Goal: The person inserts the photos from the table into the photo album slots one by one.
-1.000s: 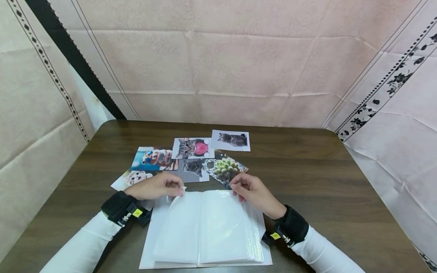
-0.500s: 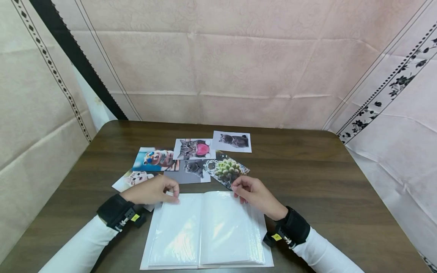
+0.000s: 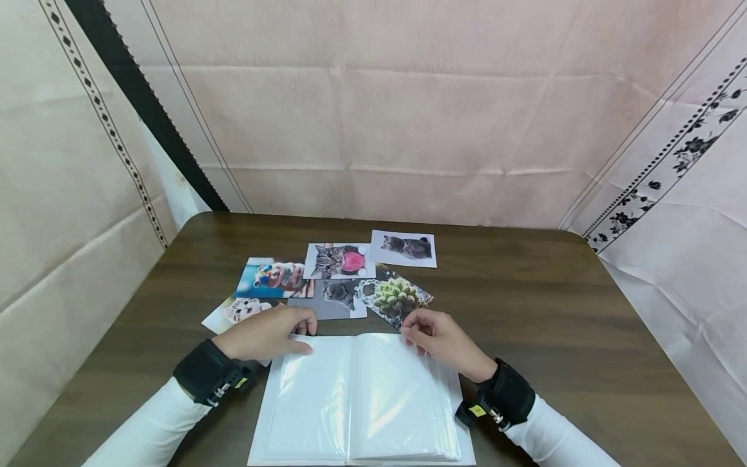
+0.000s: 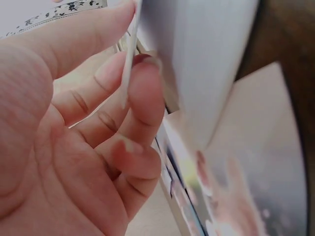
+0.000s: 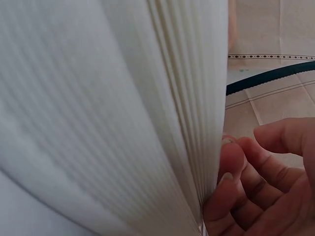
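Observation:
A photo album [image 3: 403,395] with clear sleeve pages lies open before me. My left hand [image 3: 274,332] pinches its upper left edge, thumb over the page and fingers behind; in the left wrist view the thin page edge [image 4: 130,64] runs between thumb and fingers. My right hand [image 3: 440,340] rests at the upper right corner. In the right wrist view its loosely bent fingertips meet the fanned page edges [image 5: 189,98], and the thumb stands apart from them. Beyond the album, a succulent photo [image 3: 397,298] and a grey cat photo [image 3: 327,299] lie close by.
Farther back on the brown table [image 3: 525,292] are a tabby cat photo [image 3: 340,261], another grey cat photo [image 3: 404,248] and a blue-background photo [image 3: 271,277]. A white-animal photo [image 3: 239,310] lies partly under my left hand. Pale cloth [image 3: 408,130] hangs behind the table.
The left page, lifted at its top corner a second ago, now lies flat. My left hand has moved slightly outward, then settled on the album's edge. The right hand keeps its place.

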The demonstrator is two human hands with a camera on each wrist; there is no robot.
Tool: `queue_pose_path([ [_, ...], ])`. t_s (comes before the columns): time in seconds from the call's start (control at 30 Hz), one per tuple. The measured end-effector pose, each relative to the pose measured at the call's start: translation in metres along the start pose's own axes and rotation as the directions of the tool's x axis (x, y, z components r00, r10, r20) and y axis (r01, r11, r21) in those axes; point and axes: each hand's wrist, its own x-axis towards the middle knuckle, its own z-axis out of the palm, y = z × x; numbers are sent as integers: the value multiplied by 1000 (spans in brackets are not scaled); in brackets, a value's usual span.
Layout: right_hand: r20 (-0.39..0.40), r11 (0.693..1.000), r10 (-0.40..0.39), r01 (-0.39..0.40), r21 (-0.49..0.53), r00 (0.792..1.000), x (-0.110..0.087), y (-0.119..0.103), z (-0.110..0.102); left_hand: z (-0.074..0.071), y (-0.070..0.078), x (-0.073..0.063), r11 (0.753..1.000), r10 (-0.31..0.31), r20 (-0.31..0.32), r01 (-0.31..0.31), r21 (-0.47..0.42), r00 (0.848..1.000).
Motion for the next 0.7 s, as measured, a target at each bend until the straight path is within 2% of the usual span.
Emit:
queue_pose_path([
  [0.27, 10, 998, -43, 43, -48, 999, 8, 4, -3, 2, 1, -3, 1000, 1, -3, -1, 22, 1000],
  [0.5, -29, 999, 7, -9, -52, 1000, 26, 10, -19, 1, 0, -2, 999, 22, -23, -21, 30, 999],
  [0.7, -69, 993, 15, -23, -114, 998, 44, 14, -35, 2, 3, 0, 998, 29, -44, -27, 53, 999],
])
